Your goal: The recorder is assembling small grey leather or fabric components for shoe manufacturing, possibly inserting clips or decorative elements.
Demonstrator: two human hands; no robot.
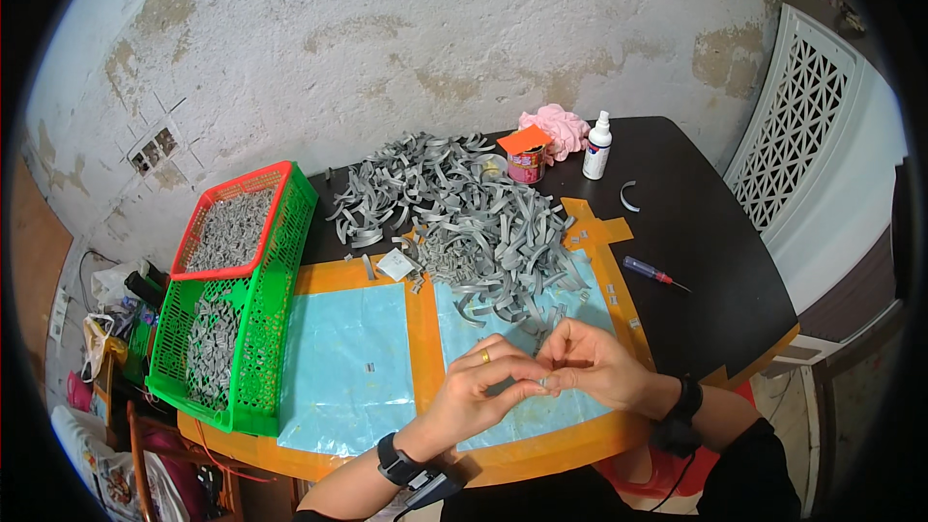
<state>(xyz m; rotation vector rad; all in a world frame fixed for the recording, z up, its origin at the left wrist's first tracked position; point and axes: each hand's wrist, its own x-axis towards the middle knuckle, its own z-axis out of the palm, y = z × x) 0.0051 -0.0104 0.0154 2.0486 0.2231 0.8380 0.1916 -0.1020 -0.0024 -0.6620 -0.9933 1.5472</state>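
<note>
My left hand [490, 382] and my right hand [596, 363] meet fingertip to fingertip over the blue sheet [353, 353] near the table's front. Both are closed in a pinch. A tiny pale piece seems to sit between the fingertips, too small and too covered to name. Just beyond my hands spreads a large heap of curved grey strips [503, 232], with small grey pieces [445, 261] mixed in at its near left side. One small grey piece [369, 367] lies alone on the blue sheet, left of my hands.
At the left stands a green basket [275, 319] of small grey pieces, a red basket [287, 195] of more on top. A screwdriver [655, 274] and one curved strip [629, 196] lie to the right. Behind are a tin [526, 169], a white spray bottle [596, 149] and pink cloth [558, 128].
</note>
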